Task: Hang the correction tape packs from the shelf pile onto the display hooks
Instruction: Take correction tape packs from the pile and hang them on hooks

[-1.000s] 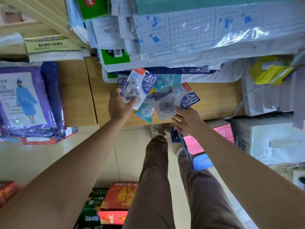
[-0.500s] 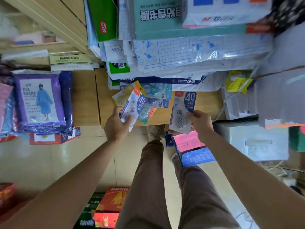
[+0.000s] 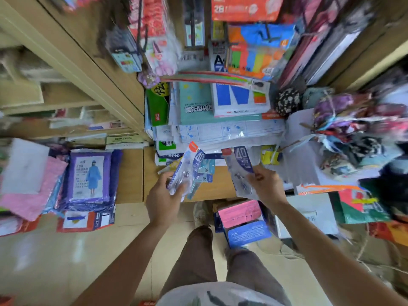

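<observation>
My left hand (image 3: 162, 198) grips a fanned bunch of correction tape packs (image 3: 191, 167), blue-and-white cards marked "40" with teal ones behind. A single correction tape pack (image 3: 240, 164), also marked "40", is pinched at its lower edge by my right hand (image 3: 263, 186) and stands apart to the right. Both hands hover over the front of the wooden shelf (image 3: 209, 191). Dark display hooks (image 3: 194, 21) with hanging goods show blurred at the top centre.
Stacked paper and book-cover packs (image 3: 220, 111) fill the shelf behind the hands. Purple raincoat packs (image 3: 88, 175) lie to the left. A pink and blue box (image 3: 242, 221) stands on the floor by my feet. Bundled fabric items (image 3: 344, 133) crowd the right.
The view has tilted up, revealing the hooks above. My right hand drew one pack away from the bunch and lifted it to the right. My left hand keeps the rest.
</observation>
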{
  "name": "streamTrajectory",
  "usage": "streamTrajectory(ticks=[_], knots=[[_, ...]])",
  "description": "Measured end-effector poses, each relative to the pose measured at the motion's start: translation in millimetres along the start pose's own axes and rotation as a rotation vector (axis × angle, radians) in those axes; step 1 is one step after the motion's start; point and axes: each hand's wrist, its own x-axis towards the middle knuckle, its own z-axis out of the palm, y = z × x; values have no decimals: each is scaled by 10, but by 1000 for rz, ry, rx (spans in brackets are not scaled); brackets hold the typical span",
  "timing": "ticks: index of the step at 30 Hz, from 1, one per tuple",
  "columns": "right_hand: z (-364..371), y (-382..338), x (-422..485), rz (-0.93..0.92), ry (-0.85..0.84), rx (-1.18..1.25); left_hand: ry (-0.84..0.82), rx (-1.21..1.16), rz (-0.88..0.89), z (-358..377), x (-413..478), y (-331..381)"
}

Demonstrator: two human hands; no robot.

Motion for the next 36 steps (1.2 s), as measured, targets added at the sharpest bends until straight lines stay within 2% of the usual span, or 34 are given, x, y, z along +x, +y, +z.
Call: streamTrajectory(ticks=[6,10,20,29,36], knots=[[-573,-426,-219,-120,165,-105,98,-117,138,-337,-140,614],[-990,-779,-313,-243,239,-71,197,-186,270,-670,-88,1138],[-2059,-1949,-489,-669,484,0,413,-399,616,-1712,295,2526],[-3001,-2869,-726,-850,558,258,494,-536,844,-2509,571,3507],[-3666,-3610,-742,-933,635,473,674,-555,919,-3176,863,4311]])
